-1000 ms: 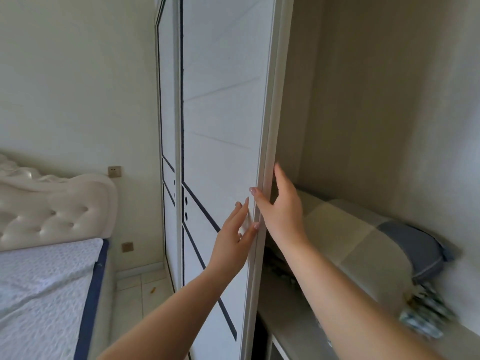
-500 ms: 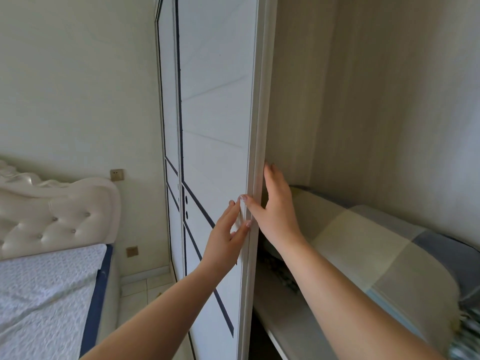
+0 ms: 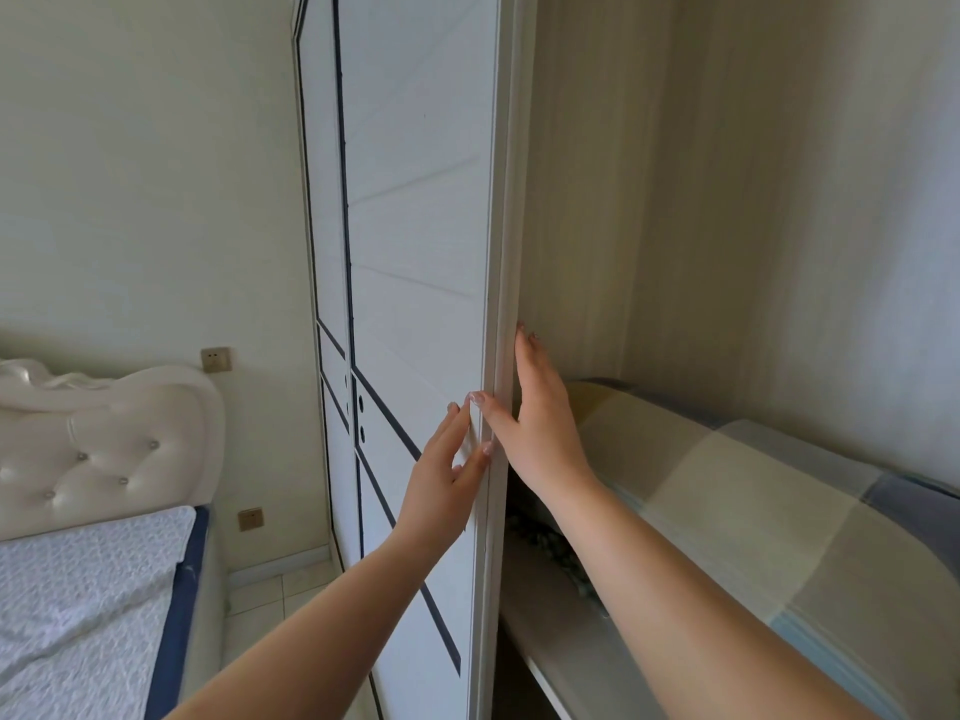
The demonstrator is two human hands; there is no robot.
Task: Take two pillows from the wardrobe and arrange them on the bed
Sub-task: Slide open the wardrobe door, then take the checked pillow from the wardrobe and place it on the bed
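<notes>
A white sliding wardrobe door (image 3: 415,252) with dark trim lines stands in front of me, its edge at centre. My left hand (image 3: 447,475) lies flat on the door's front by that edge, fingers apart. My right hand (image 3: 535,423) holds the door's edge from the open side, thumb on the front and fingers behind. Inside the open wardrobe, on a shelf (image 3: 540,662), lies a long pillow (image 3: 753,517) in beige, grey and blue checks. Something dark and patterned (image 3: 550,548) lies under its near end, partly hidden by my right arm. The bed (image 3: 88,600) is at lower left.
The bed has a white tufted headboard (image 3: 104,439) and a mattress with a dark blue border. Pale floor tiles (image 3: 270,595) form a narrow gap between bed and wardrobe. Two brass wall sockets (image 3: 215,358) sit on the wall beside the headboard.
The door's edge has slid left with both hands on it, uncovering more of the wardrobe and the checked pillow. The view has turned a little to the right.
</notes>
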